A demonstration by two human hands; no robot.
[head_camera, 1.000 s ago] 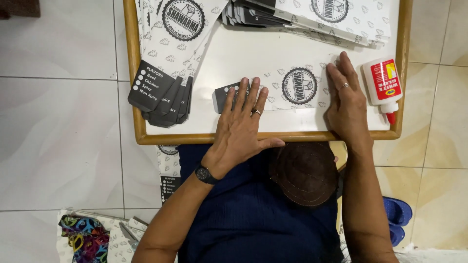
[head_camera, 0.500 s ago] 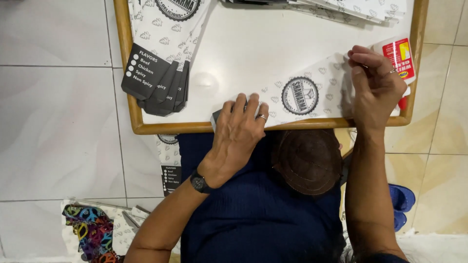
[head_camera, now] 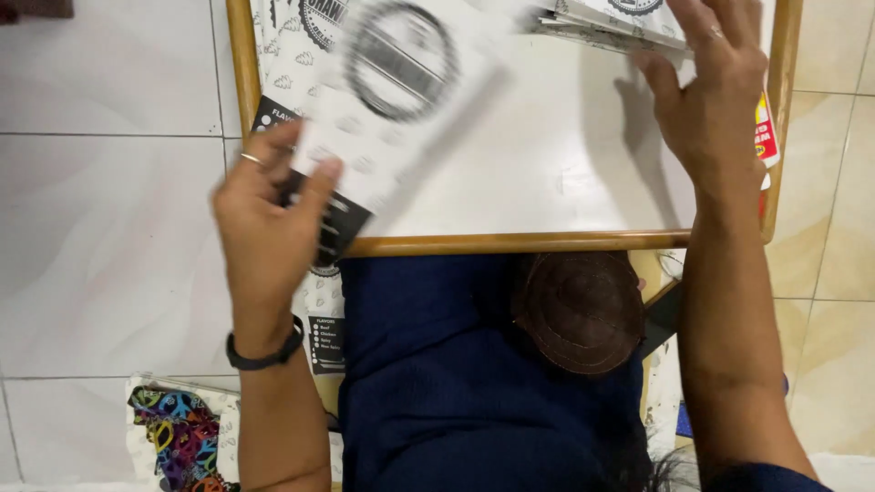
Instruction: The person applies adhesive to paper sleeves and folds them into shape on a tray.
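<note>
A printed paper sleeve is lifted in the left hand over a wood-rimmed white tray

The flat white paper sleeve with a round black emblem (head_camera: 401, 100), blurred by motion, is pinched at its lower edge by the left hand (head_camera: 269, 219), thumb and fingers closed on it, above the wood-rimmed white tray (head_camera: 547, 242). The right hand (head_camera: 715, 100) is held open, fingers spread, gripping nothing, beside a stack of similar printed sleeves (head_camera: 611, 20) at the far edge. That stack is judged still to be worked; a red-and-white glue bottle (head_camera: 764, 137) lies at the tray's right rim
</note>
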